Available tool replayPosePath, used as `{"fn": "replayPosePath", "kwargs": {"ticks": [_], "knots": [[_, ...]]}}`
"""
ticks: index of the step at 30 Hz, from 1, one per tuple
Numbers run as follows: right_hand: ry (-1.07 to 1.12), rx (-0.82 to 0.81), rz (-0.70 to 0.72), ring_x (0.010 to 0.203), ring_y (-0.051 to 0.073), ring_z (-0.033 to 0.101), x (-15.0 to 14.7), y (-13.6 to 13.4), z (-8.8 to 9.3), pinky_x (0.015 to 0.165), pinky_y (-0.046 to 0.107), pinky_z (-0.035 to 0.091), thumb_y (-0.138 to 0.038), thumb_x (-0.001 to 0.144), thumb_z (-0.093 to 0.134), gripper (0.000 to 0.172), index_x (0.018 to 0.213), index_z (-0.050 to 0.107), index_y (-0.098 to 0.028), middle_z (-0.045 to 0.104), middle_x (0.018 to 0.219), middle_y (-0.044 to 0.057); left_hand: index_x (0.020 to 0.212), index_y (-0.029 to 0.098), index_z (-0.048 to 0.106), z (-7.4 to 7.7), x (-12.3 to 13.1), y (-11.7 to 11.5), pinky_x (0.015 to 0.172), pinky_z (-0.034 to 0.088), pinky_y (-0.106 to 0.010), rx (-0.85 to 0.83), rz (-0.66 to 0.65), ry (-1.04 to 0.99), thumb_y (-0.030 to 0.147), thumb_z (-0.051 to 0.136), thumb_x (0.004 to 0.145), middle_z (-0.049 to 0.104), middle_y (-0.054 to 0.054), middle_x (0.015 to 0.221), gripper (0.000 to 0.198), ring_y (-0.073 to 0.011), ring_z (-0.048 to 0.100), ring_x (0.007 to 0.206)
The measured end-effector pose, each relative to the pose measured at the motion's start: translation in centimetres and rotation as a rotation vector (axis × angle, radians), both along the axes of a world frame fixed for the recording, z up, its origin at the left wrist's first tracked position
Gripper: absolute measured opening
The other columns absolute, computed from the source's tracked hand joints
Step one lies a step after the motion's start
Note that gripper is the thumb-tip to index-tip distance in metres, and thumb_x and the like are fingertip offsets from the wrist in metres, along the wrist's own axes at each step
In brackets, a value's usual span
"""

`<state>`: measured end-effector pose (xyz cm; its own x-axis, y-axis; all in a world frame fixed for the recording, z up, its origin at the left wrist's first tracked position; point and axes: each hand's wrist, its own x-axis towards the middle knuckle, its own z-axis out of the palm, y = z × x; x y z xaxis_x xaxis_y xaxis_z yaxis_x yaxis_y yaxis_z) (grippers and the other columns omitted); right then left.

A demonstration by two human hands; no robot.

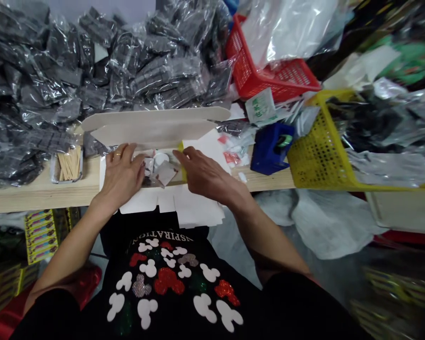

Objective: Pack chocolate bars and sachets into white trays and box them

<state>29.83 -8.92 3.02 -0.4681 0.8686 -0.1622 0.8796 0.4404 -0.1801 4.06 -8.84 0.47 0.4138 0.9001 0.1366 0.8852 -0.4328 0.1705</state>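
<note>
A white cardboard box (156, 134) lies unfolded on the bench in front of me, its long back flap standing up. Inside it are small clear packets (166, 174) and a round white piece (160, 159). At the box's left part rests my left hand (122, 174), its fingers bent and apart, the thumb beside a packet. My right hand (208, 174) reaches over the right part, fingers curled together at a yellow strip (183, 163). Whatever lies under those fingers is hidden.
Behind the box are heaped dark plastic-wrapped packets (127, 71). A tray of wooden sticks (69, 165) sits to the left. On the right stand a blue tape dispenser (272, 148), a red basket (244, 61) and a full yellow basket (313, 151). The bench's front edge (38, 200) is close.
</note>
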Motion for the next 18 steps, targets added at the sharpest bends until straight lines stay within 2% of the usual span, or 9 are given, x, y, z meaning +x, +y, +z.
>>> {"fn": "replayPosePath", "kwargs": {"ticks": [4,7,10,13,15,17,18], "knots": [[0.077,0.021,0.156,0.112,0.030,0.060,0.4,-1.6,-0.3,0.093,0.041,0.046,0.009,0.081,0.045,0.059,0.131,0.067,-0.013,0.069,0.126,0.017,0.129,0.019,0.076,-0.4,-0.1,-1.2,0.113,0.046,-0.058,-0.109,-0.161,0.079,0.045,0.056,0.109,0.069,-0.016,0.146,0.039,-0.0408,0.061,0.137],[0.102,-0.059,0.265,0.118,0.029,0.061,-0.6,-1.8,-1.7,0.101,0.043,0.043,0.010,0.080,0.047,0.061,0.131,0.069,-0.015,0.072,0.128,0.015,0.137,0.019,0.072,-1.6,0.2,-1.9,0.114,0.046,-0.061,-0.159,-0.150,0.136,0.054,0.060,0.107,0.062,-0.018,0.156,0.048,-0.0438,0.061,0.137],[0.077,-0.069,0.223,0.123,0.032,0.061,-1.0,-1.4,-2.7,0.109,0.049,0.041,0.008,0.080,0.049,0.051,0.118,0.074,-0.013,0.074,0.124,0.016,0.144,0.020,0.068,-2.3,0.4,-2.8,0.110,0.049,-0.061,-0.172,-0.125,0.077,0.054,0.066,0.104,0.058,-0.020,0.158,0.053,-0.0453,0.060,0.136],[0.224,0.014,0.084,0.122,0.033,0.064,1.2,-0.8,-2.7,0.106,0.050,0.047,0.005,0.081,0.049,0.053,0.122,0.075,-0.018,0.074,0.127,0.015,0.131,0.023,0.070,-1.7,-1.2,-3.2,0.108,0.053,-0.054,-0.053,-0.086,-0.249,0.047,0.070,0.102,0.067,-0.015,0.143,0.038,-0.0362,0.064,0.130],[0.358,0.143,-0.115,0.115,0.033,0.067,3.8,0.2,-2.4,0.099,0.051,0.053,-0.001,0.087,0.049,0.054,0.131,0.071,-0.021,0.072,0.125,0.015,0.115,0.024,0.068,-1.0,-3.2,-2.6,0.098,0.057,-0.046,0.168,0.054,-0.573,0.044,0.073,0.100,0.072,-0.010,0.123,0.025,-0.0281,0.068,0.115],[0.460,0.274,-0.292,0.114,0.034,0.067,6.3,1.8,-2.4,0.095,0.053,0.057,-0.013,0.093,0.052,0.052,0.142,0.063,-0.023,0.070,0.127,0.017,0.108,0.023,0.062,-0.3,-5.3,-0.8,0.087,0.057,-0.038,0.354,0.240,-0.869,0.045,0.079,0.095,0.070,-0.005,0.110,0.030,-0.0208,0.068,0.098],[0.505,0.308,-0.330,0.114,0.035,0.068,7.1,2.9,-2.6,0.094,0.053,0.058,-0.019,0.095,0.055,0.053,0.147,0.059,-0.025,0.068,0.128,0.017,0.108,0.023,0.061,0.0,-6.2,0.4,0.084,0.057,-0.036,0.378,0.305,-0.981,0.047,0.085,0.090,0.070,-0.004,0.108,0.039,-0.0181,0.067,0.093]]}}
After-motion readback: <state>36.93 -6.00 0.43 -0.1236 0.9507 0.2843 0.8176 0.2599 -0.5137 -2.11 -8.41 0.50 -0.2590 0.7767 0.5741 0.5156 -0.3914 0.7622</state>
